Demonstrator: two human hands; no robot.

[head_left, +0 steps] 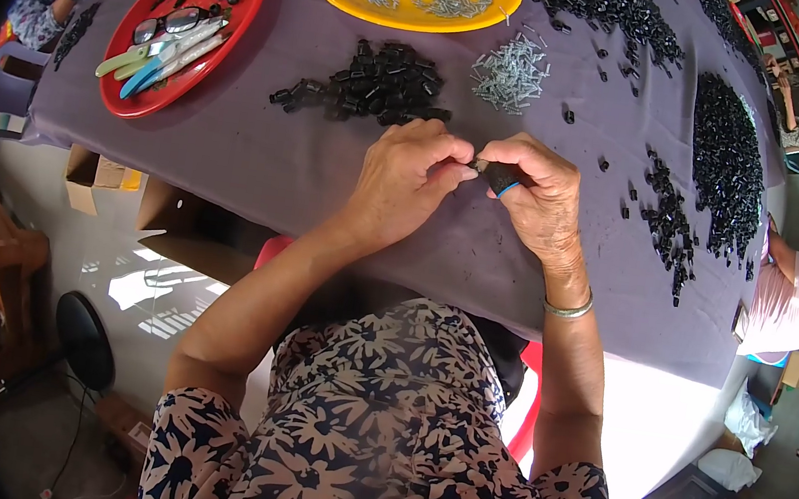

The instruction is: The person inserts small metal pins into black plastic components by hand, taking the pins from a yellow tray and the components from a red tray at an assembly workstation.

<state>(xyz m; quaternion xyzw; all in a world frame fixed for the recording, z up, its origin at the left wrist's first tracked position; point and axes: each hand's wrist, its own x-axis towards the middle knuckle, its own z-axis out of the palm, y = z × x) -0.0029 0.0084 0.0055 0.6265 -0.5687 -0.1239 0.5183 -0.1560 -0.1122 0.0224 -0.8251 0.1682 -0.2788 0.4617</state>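
My left hand (412, 172) and my right hand (540, 189) meet fingertip to fingertip above the cloth near the table's front edge. Both are closed in a pinch around a small dark piece (478, 166), mostly hidden by the fingers. A black cover with a blue rim (503, 179) sits at my right thumb. Just beyond my left hand lies a heap of small black plastic parts (386, 81), some spilling leftward. Farther off, behind my right hand, is a little pile of clear pale pins (511, 72).
A red tray (233, 56) holds glasses (169, 23) and several knife-like tools (167, 57). A yellow plate (380, 13) is heaped with pale pins. More black parts (730, 157) cover the right side of the grey tablecloth (180, 155). Other people sit at the left and right edges.
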